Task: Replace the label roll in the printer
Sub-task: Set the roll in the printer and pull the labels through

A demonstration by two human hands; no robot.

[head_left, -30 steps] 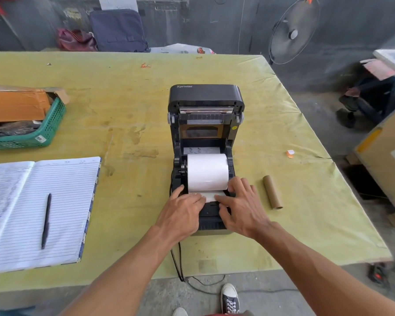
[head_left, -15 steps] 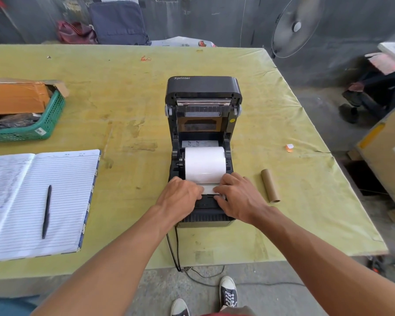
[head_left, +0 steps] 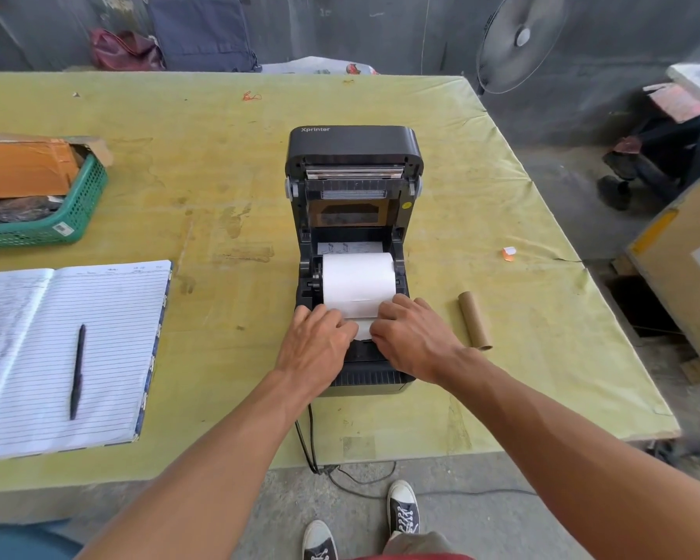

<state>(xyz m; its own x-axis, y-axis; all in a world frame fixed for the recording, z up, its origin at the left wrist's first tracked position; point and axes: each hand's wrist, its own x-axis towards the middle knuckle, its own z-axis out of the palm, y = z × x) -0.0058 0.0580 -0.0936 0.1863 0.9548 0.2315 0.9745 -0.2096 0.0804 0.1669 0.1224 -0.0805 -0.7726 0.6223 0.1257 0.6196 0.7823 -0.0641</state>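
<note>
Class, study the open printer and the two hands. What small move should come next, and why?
Probably draw the loose end forward, flat, past the front edge. The label roll already sits in the open printer, and the left hand and right hand meet on that end.

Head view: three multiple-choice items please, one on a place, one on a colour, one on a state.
1. Where does the empty cardboard core lie? A on the floor; B on the table, right of the printer; C on a shelf.
2. What colour is the basket? A green; B red; C blue.
3. The printer's lid is: A shut; B raised open; C removed.
Answers: 1 B, it lies on the table by the right hand. 2 A, its mesh wall is green. 3 B, the lid stands up behind the label roll.
</note>
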